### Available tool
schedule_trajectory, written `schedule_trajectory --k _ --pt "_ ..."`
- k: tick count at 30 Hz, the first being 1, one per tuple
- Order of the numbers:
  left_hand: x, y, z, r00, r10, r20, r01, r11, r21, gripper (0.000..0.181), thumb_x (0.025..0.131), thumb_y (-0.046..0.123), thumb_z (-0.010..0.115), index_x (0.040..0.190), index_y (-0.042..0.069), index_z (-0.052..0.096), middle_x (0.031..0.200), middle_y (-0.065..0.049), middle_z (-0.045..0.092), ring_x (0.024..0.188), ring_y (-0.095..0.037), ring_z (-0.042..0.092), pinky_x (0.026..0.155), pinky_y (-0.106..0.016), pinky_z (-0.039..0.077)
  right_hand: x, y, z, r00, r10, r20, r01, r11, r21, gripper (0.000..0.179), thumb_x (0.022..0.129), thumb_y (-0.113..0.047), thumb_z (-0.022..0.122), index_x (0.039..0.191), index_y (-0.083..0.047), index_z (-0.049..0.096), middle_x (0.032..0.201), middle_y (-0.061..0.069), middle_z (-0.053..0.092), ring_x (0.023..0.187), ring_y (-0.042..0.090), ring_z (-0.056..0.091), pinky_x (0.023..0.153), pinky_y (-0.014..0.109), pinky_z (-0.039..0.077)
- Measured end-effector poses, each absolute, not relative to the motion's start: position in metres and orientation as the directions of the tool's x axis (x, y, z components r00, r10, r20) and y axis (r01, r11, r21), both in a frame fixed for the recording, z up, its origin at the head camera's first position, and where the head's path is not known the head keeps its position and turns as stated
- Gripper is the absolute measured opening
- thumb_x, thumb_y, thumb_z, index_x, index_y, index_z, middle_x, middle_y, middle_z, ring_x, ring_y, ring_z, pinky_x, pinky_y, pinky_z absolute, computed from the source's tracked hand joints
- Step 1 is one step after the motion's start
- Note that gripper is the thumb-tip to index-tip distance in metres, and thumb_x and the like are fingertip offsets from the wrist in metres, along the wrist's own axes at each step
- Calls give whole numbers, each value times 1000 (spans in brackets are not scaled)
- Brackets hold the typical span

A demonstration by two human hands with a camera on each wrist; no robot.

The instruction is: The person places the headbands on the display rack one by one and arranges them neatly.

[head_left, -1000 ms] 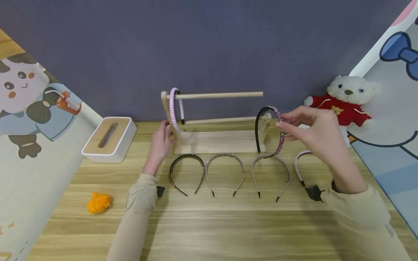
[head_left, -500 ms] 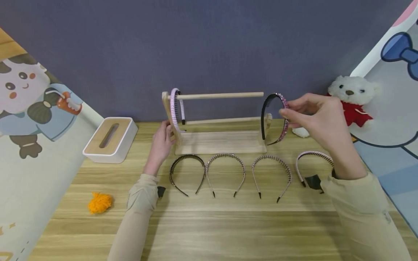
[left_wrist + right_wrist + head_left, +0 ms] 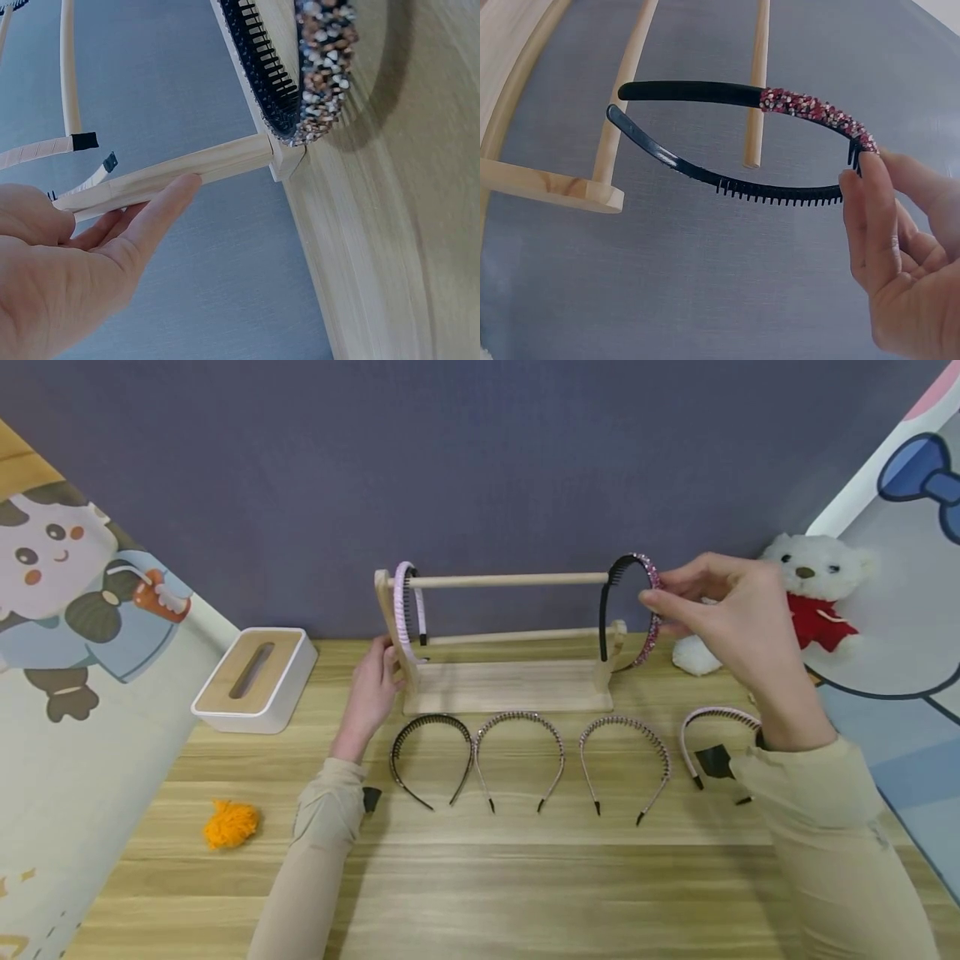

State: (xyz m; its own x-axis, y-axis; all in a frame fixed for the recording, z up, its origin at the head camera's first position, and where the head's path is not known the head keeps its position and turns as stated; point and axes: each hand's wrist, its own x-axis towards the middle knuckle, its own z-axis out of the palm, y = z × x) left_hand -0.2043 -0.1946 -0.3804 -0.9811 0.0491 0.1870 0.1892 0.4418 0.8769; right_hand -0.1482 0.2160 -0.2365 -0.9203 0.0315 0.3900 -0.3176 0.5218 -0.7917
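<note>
In the head view my right hand (image 3: 731, 614) pinches a black headband (image 3: 697, 93) covered in pink glitter stones. It is raised at the free right end of the upper rod (image 3: 517, 580) of a wooden headband rack (image 3: 510, 685). The right wrist view has thumb and fingers at its toothed, jewelled arch, the two tips pointing away toward the rack. My left hand (image 3: 369, 689) holds the rack's left upright (image 3: 165, 169), thumb along one side and fingers on the other. A light pink headband (image 3: 402, 610) hangs on the upper rod near that upright.
In front of the rack lie a dark headband (image 3: 431, 720), two beaded headbands (image 3: 519, 717) and, partly behind my right wrist, a pink one (image 3: 716, 712). A tissue box (image 3: 251, 681) and orange yarn bundle (image 3: 230, 824) are left; a white teddy bear (image 3: 817, 564) sits right.
My right hand has lifted the pink glitter headband up and slightly right, from beside the rack's short right post to the upper rod's end. My left hand stays on the upright.
</note>
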Motion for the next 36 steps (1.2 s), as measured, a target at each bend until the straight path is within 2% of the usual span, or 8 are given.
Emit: schedule_trajectory --k 8,23,36 --pt "-205 -194 -379 -978 54 201 203 466 861 44 119 16 32 154 -8 43 151 -33 51 135 -50 57 102 -52 63 -155 211 -235 -912 30 409 -341 501 -796 16 92 -8 87 102 1 79 89 -12 74 73 6 72 62 20 66" --pt "-204 -196 -379 -980 60 189 195 451 871 45 119 17 31 155 -6 42 154 -32 49 137 -50 55 104 -52 62 -167 190 -228 -912 -3 409 -371 431 -823 17 92 -7 87 105 2 80 90 -6 76 76 8 75 62 23 67" --pt "-203 -196 -380 -978 63 200 206 449 869 43 119 15 33 153 -9 43 152 -34 50 135 -51 56 103 -52 62 -175 165 -225 -897 -78 434 -421 441 -792 18 92 -10 87 103 2 78 90 -3 77 74 7 76 64 23 67"
